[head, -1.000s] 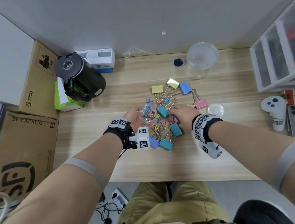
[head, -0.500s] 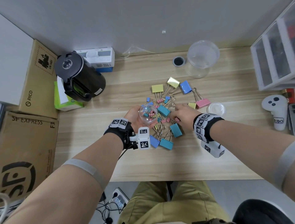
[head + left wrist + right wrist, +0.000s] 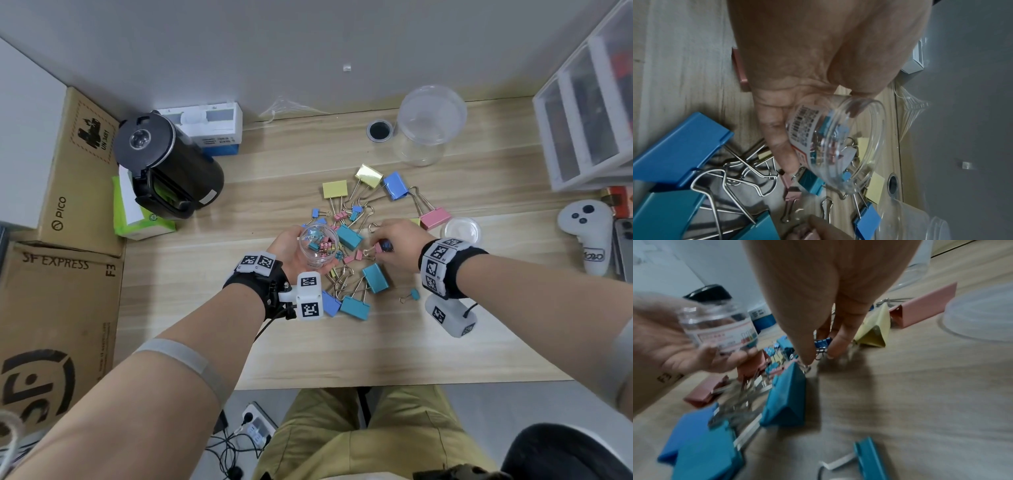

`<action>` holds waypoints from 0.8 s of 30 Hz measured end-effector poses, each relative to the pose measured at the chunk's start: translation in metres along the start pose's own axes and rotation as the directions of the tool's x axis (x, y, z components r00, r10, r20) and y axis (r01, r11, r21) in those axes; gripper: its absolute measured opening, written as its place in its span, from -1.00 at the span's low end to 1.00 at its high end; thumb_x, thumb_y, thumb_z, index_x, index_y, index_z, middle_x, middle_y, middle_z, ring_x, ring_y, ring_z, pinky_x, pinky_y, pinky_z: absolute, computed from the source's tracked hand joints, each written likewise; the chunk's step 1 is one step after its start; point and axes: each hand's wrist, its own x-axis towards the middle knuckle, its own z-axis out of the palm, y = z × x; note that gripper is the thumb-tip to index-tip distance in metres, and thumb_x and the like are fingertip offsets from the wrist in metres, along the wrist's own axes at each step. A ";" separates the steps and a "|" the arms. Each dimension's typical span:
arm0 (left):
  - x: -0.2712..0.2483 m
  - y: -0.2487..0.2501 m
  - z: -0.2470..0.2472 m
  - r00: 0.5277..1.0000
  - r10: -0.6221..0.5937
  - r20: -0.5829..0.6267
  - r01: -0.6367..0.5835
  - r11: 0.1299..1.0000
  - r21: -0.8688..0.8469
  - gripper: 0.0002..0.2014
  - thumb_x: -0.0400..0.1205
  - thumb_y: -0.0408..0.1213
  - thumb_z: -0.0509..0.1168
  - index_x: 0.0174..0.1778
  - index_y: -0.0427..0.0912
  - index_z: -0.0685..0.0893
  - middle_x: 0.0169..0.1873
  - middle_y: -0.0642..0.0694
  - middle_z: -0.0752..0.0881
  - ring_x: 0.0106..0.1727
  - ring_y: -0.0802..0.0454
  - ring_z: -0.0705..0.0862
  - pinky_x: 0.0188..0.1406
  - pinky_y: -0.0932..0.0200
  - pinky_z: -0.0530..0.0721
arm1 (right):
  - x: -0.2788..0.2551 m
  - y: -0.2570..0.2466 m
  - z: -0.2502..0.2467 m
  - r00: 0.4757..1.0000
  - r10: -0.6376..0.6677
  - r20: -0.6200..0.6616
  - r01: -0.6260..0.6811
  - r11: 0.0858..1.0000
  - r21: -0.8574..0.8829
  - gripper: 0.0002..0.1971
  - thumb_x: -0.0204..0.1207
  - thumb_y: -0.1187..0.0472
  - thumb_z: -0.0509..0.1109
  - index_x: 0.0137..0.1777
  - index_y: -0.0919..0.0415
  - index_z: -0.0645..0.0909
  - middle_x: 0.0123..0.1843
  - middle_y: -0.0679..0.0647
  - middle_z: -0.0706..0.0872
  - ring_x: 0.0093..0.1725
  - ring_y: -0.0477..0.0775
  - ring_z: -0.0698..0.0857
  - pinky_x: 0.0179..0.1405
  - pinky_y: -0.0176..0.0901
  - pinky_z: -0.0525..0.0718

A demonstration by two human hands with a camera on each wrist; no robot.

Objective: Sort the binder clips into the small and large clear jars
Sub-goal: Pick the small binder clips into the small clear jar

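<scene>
Pale wood desk (image 3: 462, 342) stretches in front of us, backed by a grey wall, with a black kettle (image 3: 168, 164) and cardboard boxes (image 3: 58, 308) to our left and a white drawer unit (image 3: 589, 113) to our right; the binder clips (image 3: 356, 253) lie in a loose heap at the middle, big and small mixed, wire handles crossing.

Our left hand (image 3: 291, 246) curls round the small clear jar (image 3: 318, 247), held above the desk and tipped toward the heap, with several small clips already inside; our right hand (image 3: 397, 246) pinches a small dark blue clip (image 3: 823, 342) between thumb and fingertips, and the head view shows a pink one (image 3: 377, 247) beside it at the same fingers, though whether that one is gripped we cannot tell; the large clear jar (image 3: 428, 126) stands well apart near the wall, with no clips showing inside it, and a clear lid (image 3: 460, 231) lies just beside our right wrist.

We judge the risks to be these; the tilted jar could spill what it holds if we lean it further; the pinch on the wire handle is slight, so the clip could swing or drop short of the narrow mouth; tangled handles could drag a large teal clip (image 3: 349, 236) up with the small one; a stray teal clip (image 3: 412, 295) near our right wrist could be overlooked.
</scene>
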 end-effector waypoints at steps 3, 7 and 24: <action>0.003 0.000 0.002 1.000 0.005 -0.006 -0.005 1.000 0.013 -0.59 0.83 -0.08 0.05 0.10 -0.22 0.76 -0.07 -0.31 0.85 0.03 -0.25 0.75 -0.15 -0.10 0.81 | 0.003 -0.006 -0.021 0.991 0.062 -0.121 -0.041 0.985 0.166 -0.76 0.48 0.12 0.54 0.13 0.06 0.77 -0.03 -0.07 0.73 -0.03 -0.02 0.68 0.07 -0.11 0.69; 0.004 0.003 0.007 1.000 0.008 0.004 -0.008 0.999 0.042 -0.61 0.83 -0.06 0.11 0.11 -0.26 0.74 -0.11 -0.30 0.86 0.00 -0.23 0.78 -0.09 -0.13 0.83 | 0.011 -0.019 -0.048 0.978 0.109 -0.178 -0.015 0.888 0.460 -0.72 0.35 0.10 0.67 0.07 0.00 0.80 -0.07 -0.11 0.81 -0.08 -0.13 0.78 0.08 -0.19 0.74; 0.005 0.005 0.003 1.000 0.006 0.007 -0.006 1.000 0.029 -0.58 0.81 -0.08 0.09 0.14 -0.35 0.72 -0.13 -0.38 0.85 0.07 -0.29 0.71 0.28 -0.19 0.61 | -0.002 -0.010 -0.038 0.982 0.092 -0.162 -0.022 0.920 0.391 -0.82 0.40 0.28 0.49 -0.20 -0.06 0.68 -0.25 -0.18 0.72 -0.27 -0.21 0.68 -0.11 -0.23 0.69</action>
